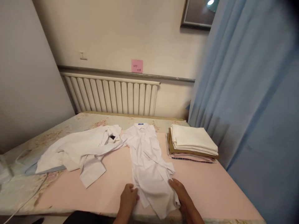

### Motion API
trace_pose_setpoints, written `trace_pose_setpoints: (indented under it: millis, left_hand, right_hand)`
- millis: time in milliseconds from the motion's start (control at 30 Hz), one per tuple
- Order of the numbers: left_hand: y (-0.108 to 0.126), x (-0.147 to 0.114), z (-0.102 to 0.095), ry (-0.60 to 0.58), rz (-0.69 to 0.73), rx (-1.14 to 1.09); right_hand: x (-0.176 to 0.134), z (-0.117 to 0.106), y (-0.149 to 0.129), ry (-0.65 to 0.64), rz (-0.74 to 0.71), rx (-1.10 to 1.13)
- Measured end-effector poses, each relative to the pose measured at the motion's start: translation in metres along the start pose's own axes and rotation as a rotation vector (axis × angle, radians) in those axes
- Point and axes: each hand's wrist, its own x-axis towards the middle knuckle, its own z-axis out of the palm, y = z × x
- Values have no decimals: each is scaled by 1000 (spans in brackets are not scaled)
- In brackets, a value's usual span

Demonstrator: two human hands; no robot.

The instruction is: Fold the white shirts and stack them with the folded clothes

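A white shirt (pixel 147 155) lies lengthwise in front of me, its collar with a blue label at the far end and its hem toward me. One sleeve stretches out to the left. My left hand (pixel 129 197) is closed at the near left edge of the shirt, fingers curled against the cloth. On the opposite edge, my right hand (pixel 181 193) grips the fabric near the hem, thumb on top. The shirt's front is loosely wrinkled, and its lower right side is bunched.
More white garments (pixel 70 149) lie crumpled at the left. A stack of folded cloths (pixel 193 138) sits at the right on the pink sheet (pixel 112 186). A radiator (pixel 112 95) stands behind the bed, a blue curtain (pixel 252 93) hangs right, and a cord (pixel 30 199) runs at the left.
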Motion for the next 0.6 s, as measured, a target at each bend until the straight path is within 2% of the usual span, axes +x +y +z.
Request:
trace_pose_setpoints:
  millis: [100, 233, 433, 533, 600]
  left_hand:
    - [8, -4, 11, -29, 10, 34]
    - [20, -9, 8, -57, 52, 132]
    - [43, -24, 1, -8, 262, 585]
    - [46, -24, 3, -22, 270, 587]
    - [41, -19, 1, 16, 281, 528]
  right_hand:
    - [3, -2, 3, -23, 14, -21]
    - [4, -2, 6, 2, 8, -36]
    - [2, 1, 5, 13, 8, -25]
    - [0, 1, 3, 29, 8, -24]
    - [-1, 1, 0, 40, 8, -27]
